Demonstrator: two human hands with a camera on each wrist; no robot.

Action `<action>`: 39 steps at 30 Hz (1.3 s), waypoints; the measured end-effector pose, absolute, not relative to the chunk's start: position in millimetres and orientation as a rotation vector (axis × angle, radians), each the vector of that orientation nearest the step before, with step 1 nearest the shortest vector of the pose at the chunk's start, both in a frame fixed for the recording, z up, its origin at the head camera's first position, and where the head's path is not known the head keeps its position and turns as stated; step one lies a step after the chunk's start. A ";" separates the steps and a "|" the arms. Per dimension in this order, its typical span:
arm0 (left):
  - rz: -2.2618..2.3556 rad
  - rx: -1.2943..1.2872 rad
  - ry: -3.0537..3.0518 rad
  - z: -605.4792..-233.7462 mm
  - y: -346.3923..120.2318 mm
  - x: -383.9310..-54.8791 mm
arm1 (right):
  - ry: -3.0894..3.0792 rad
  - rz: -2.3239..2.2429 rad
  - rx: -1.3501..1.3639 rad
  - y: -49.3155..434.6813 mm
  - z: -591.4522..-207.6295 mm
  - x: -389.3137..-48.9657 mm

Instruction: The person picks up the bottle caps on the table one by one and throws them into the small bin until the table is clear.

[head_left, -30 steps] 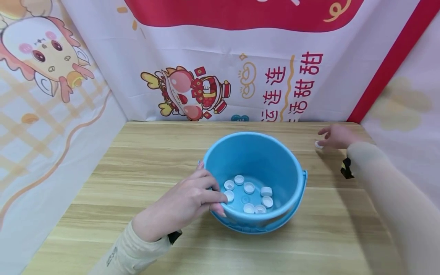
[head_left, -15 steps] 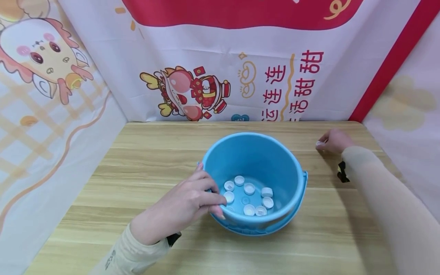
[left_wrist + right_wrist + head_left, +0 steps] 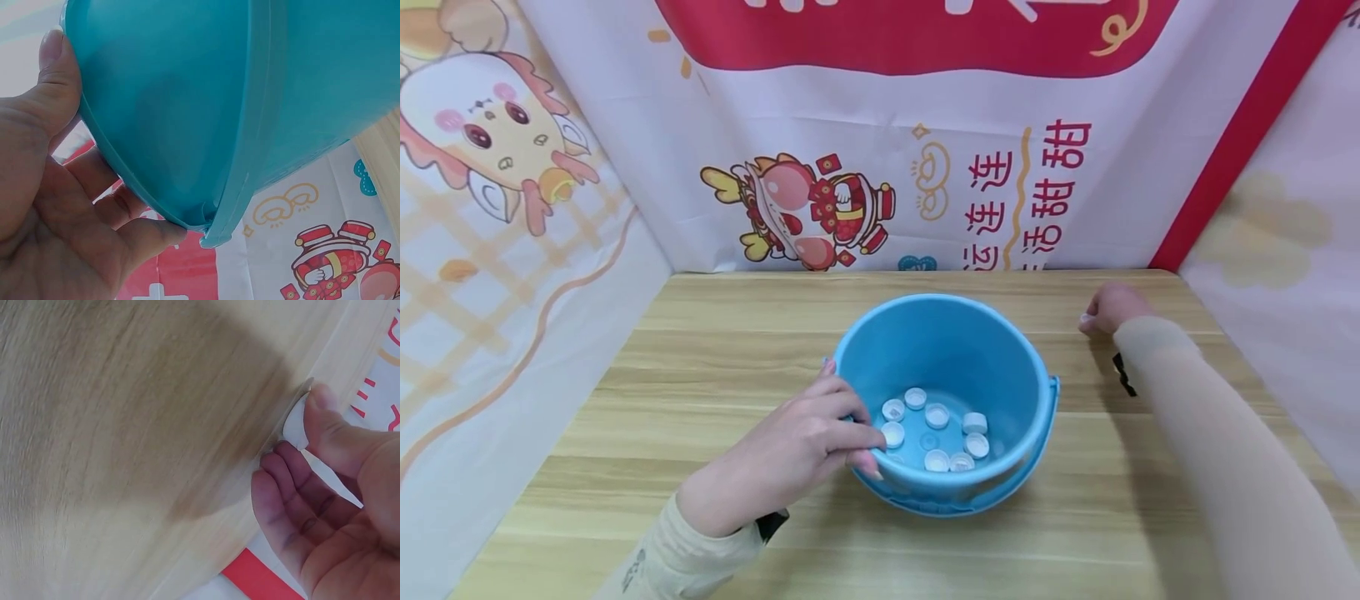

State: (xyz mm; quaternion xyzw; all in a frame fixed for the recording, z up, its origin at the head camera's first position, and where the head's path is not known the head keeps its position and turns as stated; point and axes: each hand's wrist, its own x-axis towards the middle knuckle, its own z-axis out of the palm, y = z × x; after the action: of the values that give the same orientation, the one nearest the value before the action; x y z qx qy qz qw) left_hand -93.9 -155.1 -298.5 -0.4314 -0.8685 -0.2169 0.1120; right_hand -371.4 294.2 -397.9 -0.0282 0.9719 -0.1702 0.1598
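A blue bucket [image 3: 943,333] stands on the table in the head view, with several white bottle caps [image 3: 937,417] lying on its floor. My left hand [image 3: 797,446] grips the bucket's near left rim; in the left wrist view, my thumb and fingers [image 3: 153,236] lie along that edge. Over at the right, near the table's back, my right hand [image 3: 1116,307] pinches one more white bottle cap [image 3: 1086,321]. The right wrist view has this cap [image 3: 295,424] between thumb and fingers, close to the wood; whether it still touches the table I cannot tell.
The wood-grain table [image 3: 700,358] runs back to a printed white and red cloth [image 3: 850,108]. More cloth hangs along the left [image 3: 527,275] and right sides. The bucket's handle [image 3: 1051,417] hangs down against its near side.
My right hand had loose fingers at the cap on the table; they have closed and now pinch it. The left hand keeps its hold on the bucket. The head view has shifted slightly.
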 end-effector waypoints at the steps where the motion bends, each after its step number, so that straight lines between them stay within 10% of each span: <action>1: -0.640 -1.264 -2.549 -298.6 -155.7 -93.7 | 2.779 -0.483 -0.084 292.9 -398.1 -371.6; 30: -0.629 -1.293 -2.533 -297.2 -156.0 -93.8 | 2.875 -0.386 -0.249 288.4 -395.0 -359.7; 39: -0.637 -1.285 -2.567 -297.5 -157.6 -94.8 | 2.827 -0.615 -0.318 252.9 -325.1 -331.0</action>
State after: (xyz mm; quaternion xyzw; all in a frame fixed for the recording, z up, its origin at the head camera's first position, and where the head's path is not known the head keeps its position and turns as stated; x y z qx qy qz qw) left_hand -94.8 -157.6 -297.5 -0.4349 -0.8685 -0.2154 0.1004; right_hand -331.0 252.9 -325.1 -0.1085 0.9648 -0.2098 0.1154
